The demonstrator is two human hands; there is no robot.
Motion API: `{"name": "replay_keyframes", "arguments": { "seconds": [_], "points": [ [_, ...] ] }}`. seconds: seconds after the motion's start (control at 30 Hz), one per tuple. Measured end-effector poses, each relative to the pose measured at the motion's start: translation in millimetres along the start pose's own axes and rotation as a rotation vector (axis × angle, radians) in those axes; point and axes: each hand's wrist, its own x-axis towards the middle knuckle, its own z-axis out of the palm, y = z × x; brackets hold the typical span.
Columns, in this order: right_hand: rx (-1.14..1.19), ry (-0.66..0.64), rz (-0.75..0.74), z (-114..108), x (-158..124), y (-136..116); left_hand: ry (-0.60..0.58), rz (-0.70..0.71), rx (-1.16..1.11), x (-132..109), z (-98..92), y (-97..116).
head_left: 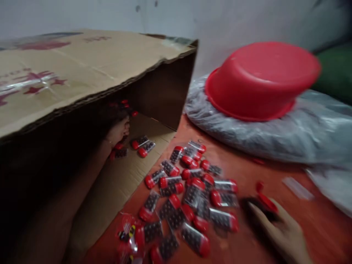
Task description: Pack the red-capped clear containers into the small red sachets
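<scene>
Several small clear bottles (192, 190) with red caps and dark contents lie scattered on the red floor and at the mouth of a big cardboard box (82, 69) lying on its side. My left arm reaches deep into the box. My left hand (118, 132) is beside a few bottles (143, 145) on the box floor; its fingers are dim and blurred. At the lower right, my right hand (280, 229) is closed around one red-capped bottle (265, 201), just right of the pile.
A red plastic basin (261, 79) sits upside down on a bulging grey plastic bag (247, 132) at the back right. A small clear packet (297, 187) lies on the red floor. A pale wall stands behind. A packet with printed wrapping (128, 234) lies near the bottom.
</scene>
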Motion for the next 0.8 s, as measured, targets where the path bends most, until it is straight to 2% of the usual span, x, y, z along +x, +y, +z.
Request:
{"name": "replay_keyframes", "arguments": {
  "seconds": [0.07,0.2,0.3,0.43,0.6,0.8],
  "points": [
    [0.004,0.065,-0.046,-0.3,-0.3,-4.8,-0.053,-0.084,-0.047,-34.8,17.3,-2.5],
    [-0.068,0.075,-0.123,2.2,3.8,-14.7,-0.183,-0.223,-0.342,-105.1,61.6,-15.7],
    [-0.100,0.061,-0.204,2.3,3.5,-16.9,-0.284,-0.276,-0.520,-151.6,93.7,-34.8],
    [-0.096,0.052,-0.257,0.6,0.2,-14.7,-0.315,-0.349,-0.649,-199.8,121.2,-66.5],
    [-0.076,0.012,-0.305,1.9,-2.6,-15.2,-0.278,-0.521,-0.551,-242.2,129.2,-110.2],
    [-0.001,-0.069,-0.340,3.7,-12.4,-22.1,-0.249,-0.608,-0.406,-266.8,117.5,-148.8]
  ]
}}
